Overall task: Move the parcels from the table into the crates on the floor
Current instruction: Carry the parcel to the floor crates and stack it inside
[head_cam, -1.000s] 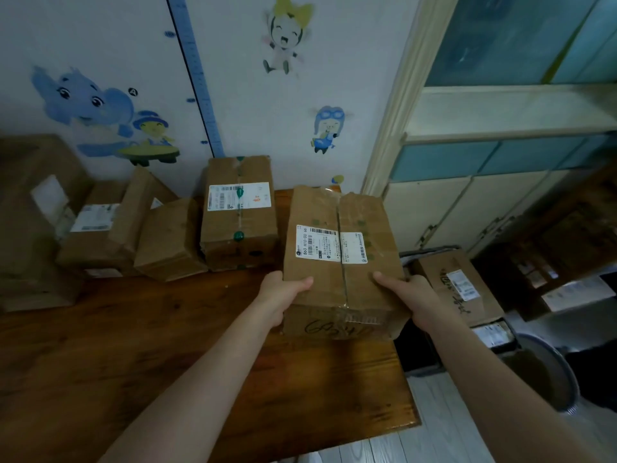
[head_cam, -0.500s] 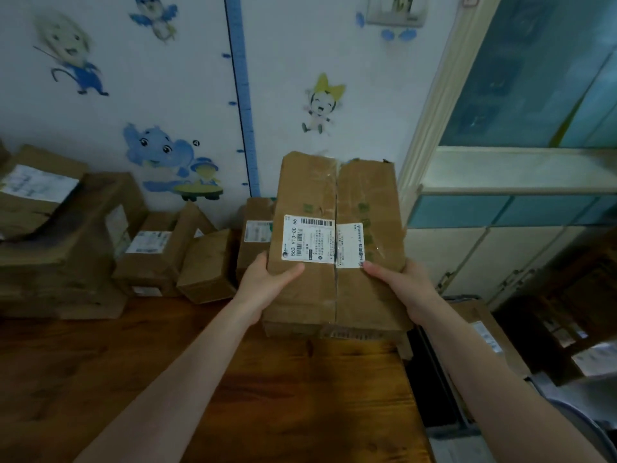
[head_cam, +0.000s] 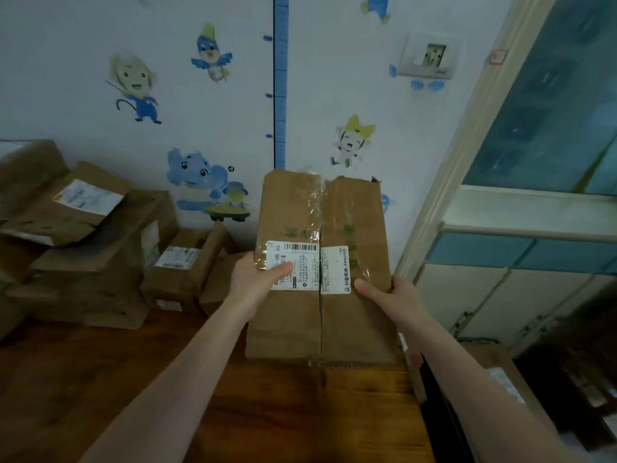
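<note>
I hold a brown cardboard parcel (head_cam: 320, 315) with a taped centre seam and a white shipping label in front of me, lifted above the wooden table (head_cam: 300, 412). My left hand (head_cam: 257, 282) grips its left side, thumb on the label. My right hand (head_cam: 394, 295) grips the right side, thumb across the top face. More parcels remain at the back left of the table: a small labelled box (head_cam: 182, 262) and a stack of larger boxes (head_cam: 83, 235). A crate on the floor at the right is mostly hidden by my right arm; a parcel (head_cam: 504, 379) lies there.
The wall with cartoon stickers and a blue ruler strip stands right behind the table. A cabinet (head_cam: 521, 295) with blue glass panels fills the right side. The table's right edge (head_cam: 417, 396) drops to a dark gap and the floor.
The parcel has been lifted off the table and tilted up toward me. The view has risen, showing more wall and less floor. Both hands have kept their grip.
</note>
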Motion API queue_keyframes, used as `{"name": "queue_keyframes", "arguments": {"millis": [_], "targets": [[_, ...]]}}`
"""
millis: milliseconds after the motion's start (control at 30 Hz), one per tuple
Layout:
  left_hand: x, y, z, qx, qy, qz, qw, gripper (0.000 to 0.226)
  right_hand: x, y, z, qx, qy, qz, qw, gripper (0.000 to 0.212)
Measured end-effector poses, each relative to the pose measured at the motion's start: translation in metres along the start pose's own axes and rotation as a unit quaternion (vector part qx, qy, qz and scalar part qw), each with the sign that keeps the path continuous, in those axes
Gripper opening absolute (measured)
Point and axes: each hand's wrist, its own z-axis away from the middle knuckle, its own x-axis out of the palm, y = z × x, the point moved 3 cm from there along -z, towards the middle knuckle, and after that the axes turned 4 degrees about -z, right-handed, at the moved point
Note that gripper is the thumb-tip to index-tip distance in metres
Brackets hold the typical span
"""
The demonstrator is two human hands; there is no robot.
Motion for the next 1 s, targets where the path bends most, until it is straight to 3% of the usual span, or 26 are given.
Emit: {"name": "queue_keyframes", "arguments": {"millis": [100, 200, 300, 400, 600, 833, 1000], "targets": [[0.0, 0.004, 0.001, 0.032, 0.009, -0.024, 0.999, 0.023, -0.001, -0.007, -0.004, -0.005, -0.002, -0.018, 1.0, 0.027], [0.001, 0.009, -0.004, 0.031, -0.008, -0.055, 0.998, 0.025, -0.002, -0.012, -0.005, -0.032, 0.021, 0.003, 0.999, 0.039], [-0.003, 0.017, -0.011, 0.012, -0.004, -0.04, 0.999, 0.045, -0.001, -0.01, -0.004, -0.055, 0.017, 0.039, 0.998, 0.023], [-0.008, 0.024, -0.013, 0.038, 0.047, -0.01, 0.998, 0.028, 0.001, -0.009, -0.003, -0.05, -0.017, 0.075, 0.996, 0.023], [-0.005, 0.029, -0.008, 0.076, 0.062, -0.014, 0.995, 0.024, -0.004, -0.019, -0.021, -0.014, 0.022, 0.027, 0.999, 0.062], [-0.008, 0.047, -0.01, 0.091, 0.052, 0.006, 0.994, 0.028, -0.006, -0.035, -0.019, -0.115, 0.062, 0.103, 0.986, 0.028], [-0.01, 0.051, -0.006, 0.137, 0.083, -0.018, 0.987, 0.016, -0.008, -0.045, -0.025, -0.065, 0.041, 0.091, 0.993, 0.054]]}}
